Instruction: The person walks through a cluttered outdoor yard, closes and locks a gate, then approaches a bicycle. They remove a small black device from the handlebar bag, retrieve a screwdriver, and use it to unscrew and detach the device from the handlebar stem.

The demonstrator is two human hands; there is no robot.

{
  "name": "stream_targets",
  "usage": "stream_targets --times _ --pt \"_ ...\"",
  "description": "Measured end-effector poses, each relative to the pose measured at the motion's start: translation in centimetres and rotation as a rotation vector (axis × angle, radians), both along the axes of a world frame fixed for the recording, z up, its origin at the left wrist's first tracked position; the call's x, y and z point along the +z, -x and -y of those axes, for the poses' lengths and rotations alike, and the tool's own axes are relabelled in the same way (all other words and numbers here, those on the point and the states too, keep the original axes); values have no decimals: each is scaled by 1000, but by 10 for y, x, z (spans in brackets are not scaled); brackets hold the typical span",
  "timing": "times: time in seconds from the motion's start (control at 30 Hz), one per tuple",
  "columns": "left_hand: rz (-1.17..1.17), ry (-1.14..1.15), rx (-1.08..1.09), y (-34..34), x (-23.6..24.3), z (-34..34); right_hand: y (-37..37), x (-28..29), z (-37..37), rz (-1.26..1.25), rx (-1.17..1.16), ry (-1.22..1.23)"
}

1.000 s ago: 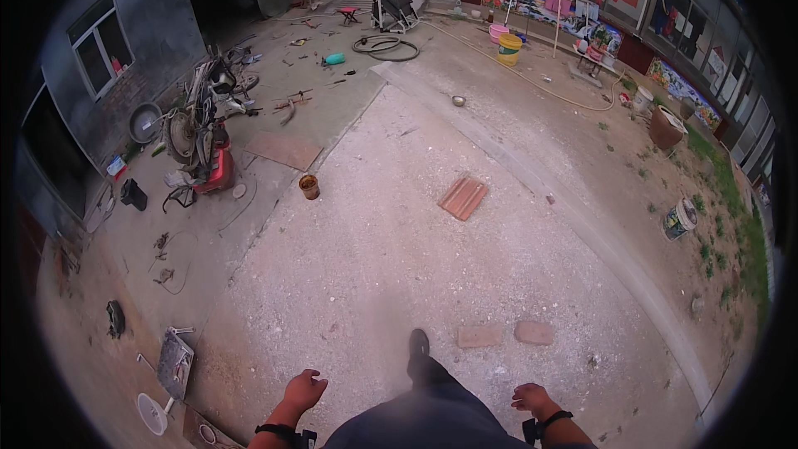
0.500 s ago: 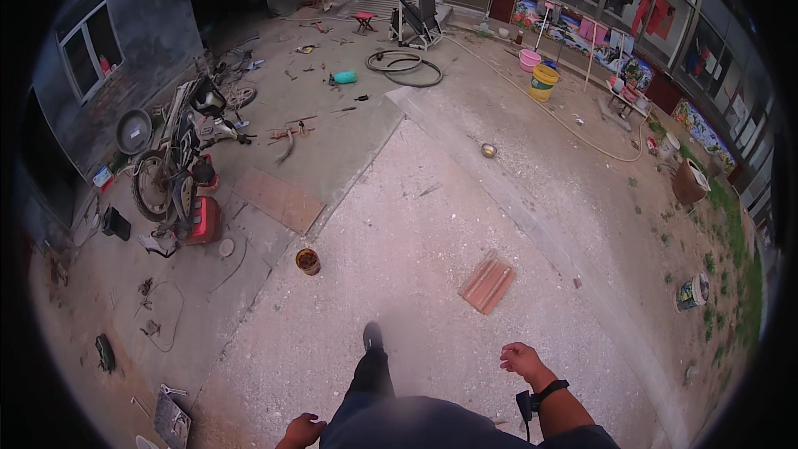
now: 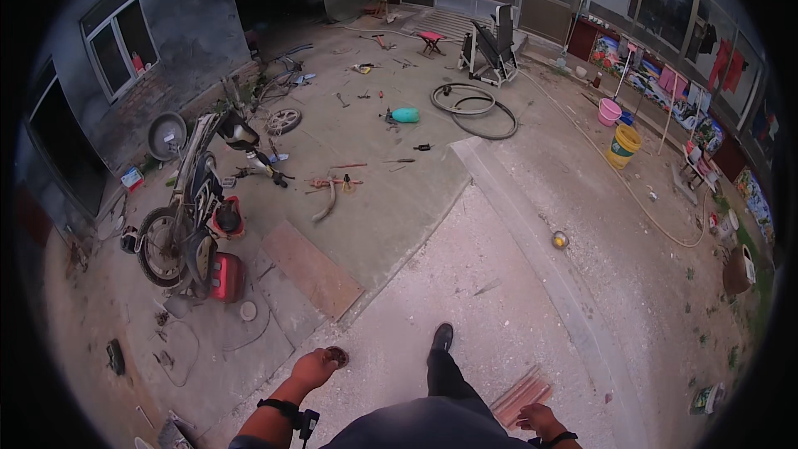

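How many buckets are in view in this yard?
2: a pink bucket and a yellow bucket, side by side at the far right near the clothes rack. Others may be hidden among the clutter.

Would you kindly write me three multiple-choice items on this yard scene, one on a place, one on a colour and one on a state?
1. Where is the left hand?
A. Beside a small round tin on the ground
B. On the motorcycle seat
C. Inside the yellow bucket

2. What colour is the bucket beside the pink basin?
A. Blue
B. Yellow
C. Black

3. In what state is the motorcycle?
A. Covered with a sheet
B. Lying flat on its side
C. Standing with parts and tools scattered about it

Answers: 1 A, the hand shows just left of the tin, which lies by the fingertips; 2 B, the bucket is plainly yellow; 3 C, it stands on its wheels, uncovered, amid loose pieces on the concrete.
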State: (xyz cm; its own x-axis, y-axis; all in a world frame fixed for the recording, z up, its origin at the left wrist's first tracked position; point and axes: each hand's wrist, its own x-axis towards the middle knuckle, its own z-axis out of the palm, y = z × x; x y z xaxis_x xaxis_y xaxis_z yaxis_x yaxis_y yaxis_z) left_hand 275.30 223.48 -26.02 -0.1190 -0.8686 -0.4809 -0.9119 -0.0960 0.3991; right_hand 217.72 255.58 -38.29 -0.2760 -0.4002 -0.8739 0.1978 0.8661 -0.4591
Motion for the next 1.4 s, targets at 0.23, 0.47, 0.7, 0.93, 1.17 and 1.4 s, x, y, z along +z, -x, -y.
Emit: stream_targets --times 0.23,0.47,0.7,0.93,1.17,1.4 --pt "29 -264 193 86 0 146 112 32 352 -114 -77 150" --pt "-332 97 412 142 69 488 189 84 655 -172 29 376" --pt "-666 723 483 166 360 963 271 52 773 -248 -106 203" --pt "-570 679 445 225 400 1126 319 22 833 -101 33 -89" --pt "-433 497 470 294 323 1203 429 -1 994 -136 6 1" --pt "-258 -319 249 379 87 1124 430 67 1238 -211 124 137"
